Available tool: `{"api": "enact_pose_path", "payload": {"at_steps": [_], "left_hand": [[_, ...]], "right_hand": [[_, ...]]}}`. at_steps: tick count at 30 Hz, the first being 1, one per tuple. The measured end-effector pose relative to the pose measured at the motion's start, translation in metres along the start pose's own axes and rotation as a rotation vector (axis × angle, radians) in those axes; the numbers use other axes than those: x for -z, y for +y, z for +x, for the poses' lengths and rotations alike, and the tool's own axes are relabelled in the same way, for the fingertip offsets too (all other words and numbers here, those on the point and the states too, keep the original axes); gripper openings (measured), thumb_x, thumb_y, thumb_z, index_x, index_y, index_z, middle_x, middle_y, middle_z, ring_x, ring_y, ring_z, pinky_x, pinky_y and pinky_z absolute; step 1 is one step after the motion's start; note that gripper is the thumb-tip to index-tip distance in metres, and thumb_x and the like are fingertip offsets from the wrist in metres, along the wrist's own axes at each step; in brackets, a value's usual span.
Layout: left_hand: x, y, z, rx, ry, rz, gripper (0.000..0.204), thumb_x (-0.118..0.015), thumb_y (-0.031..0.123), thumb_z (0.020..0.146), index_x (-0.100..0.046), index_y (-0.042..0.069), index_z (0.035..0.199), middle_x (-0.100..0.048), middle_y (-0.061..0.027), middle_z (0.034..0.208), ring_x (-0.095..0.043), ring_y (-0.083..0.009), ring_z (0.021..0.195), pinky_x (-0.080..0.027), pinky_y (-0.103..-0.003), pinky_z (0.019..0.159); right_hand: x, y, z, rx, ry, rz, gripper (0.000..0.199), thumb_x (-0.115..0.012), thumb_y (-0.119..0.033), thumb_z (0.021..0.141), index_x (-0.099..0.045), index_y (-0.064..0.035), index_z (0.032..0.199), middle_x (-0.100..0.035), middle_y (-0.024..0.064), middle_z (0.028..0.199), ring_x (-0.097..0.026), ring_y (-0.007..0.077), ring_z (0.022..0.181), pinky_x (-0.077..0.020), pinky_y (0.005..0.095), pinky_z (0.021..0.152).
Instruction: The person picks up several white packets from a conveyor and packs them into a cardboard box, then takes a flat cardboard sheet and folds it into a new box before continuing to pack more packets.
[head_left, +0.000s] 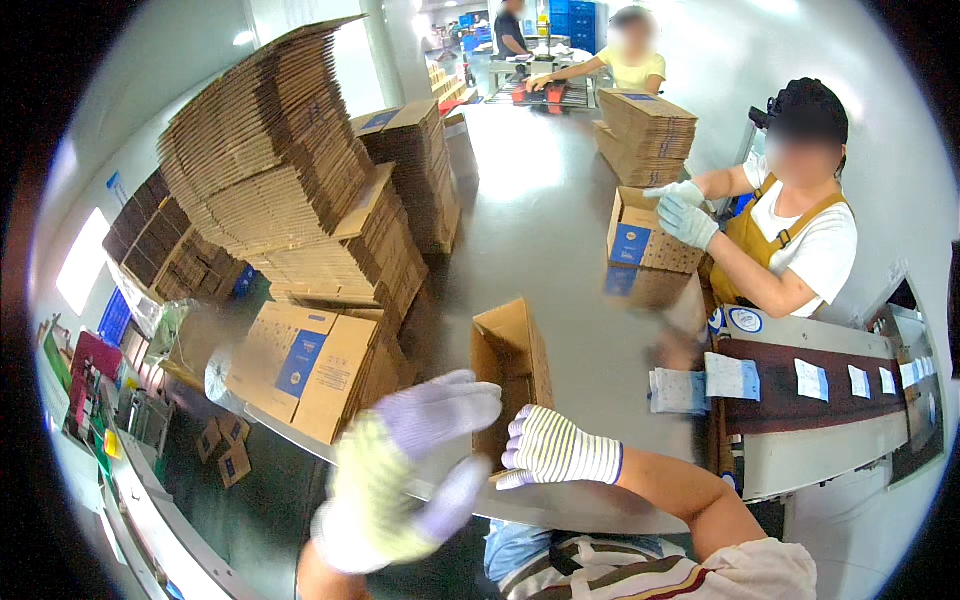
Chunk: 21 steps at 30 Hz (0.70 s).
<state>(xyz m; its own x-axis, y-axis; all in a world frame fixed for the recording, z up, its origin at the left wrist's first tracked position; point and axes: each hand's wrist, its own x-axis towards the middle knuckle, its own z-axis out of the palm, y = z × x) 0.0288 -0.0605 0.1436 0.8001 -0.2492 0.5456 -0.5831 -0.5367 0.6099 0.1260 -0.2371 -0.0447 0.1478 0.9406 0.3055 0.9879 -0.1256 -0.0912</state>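
An open cardboard box (pixel 540 365) stands upright on the grey table in front of me, its inside partly hidden by my hands. My left hand (pixel 400 470), in a purple and yellow-green glove, hovers at the box's near left side. Its fingers stretch toward the opening, thumb well apart, with nothing between them; it is slightly blurred. My right hand (pixel 560 446), in a white glove with dark stripes, lies over the near right edge of the box. Its fingers curl over that edge, fingertips partly hidden.
Tall stacks of flattened cartons (pixel 290 190) and nearer folded cartons (pixel 300 365) flank the left. A conveyor (pixel 780 385) carries white-and-blue packets (pixel 735 377) at right; more packets (pixel 678 390) lie at its end. A gloved co-worker (pixel 790 220) handles another box (pixel 655 235). Others work behind.
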Motion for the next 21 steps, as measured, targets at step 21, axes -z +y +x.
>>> {"api": "enact_pose_path", "payload": {"at_steps": [21], "left_hand": [[-0.126, -0.133, -0.089, -0.358, -0.086, 0.598, 0.016, -0.069, 0.024, 0.07, -0.062, 0.038, 0.074, -0.04, 0.0059, 0.052, -0.044, -0.0146, 0.05, -0.045, -0.041, 0.093]], "right_hand": [[-0.027, 0.012, -0.006, 0.017, 0.476, 0.195, 0.036, -0.061, -0.044, 0.074, -0.053, -0.0124, 0.059, -0.052, 0.003, 0.068, -0.054, 0.0236, 0.076, -0.0428, 0.038, 0.077]]}}
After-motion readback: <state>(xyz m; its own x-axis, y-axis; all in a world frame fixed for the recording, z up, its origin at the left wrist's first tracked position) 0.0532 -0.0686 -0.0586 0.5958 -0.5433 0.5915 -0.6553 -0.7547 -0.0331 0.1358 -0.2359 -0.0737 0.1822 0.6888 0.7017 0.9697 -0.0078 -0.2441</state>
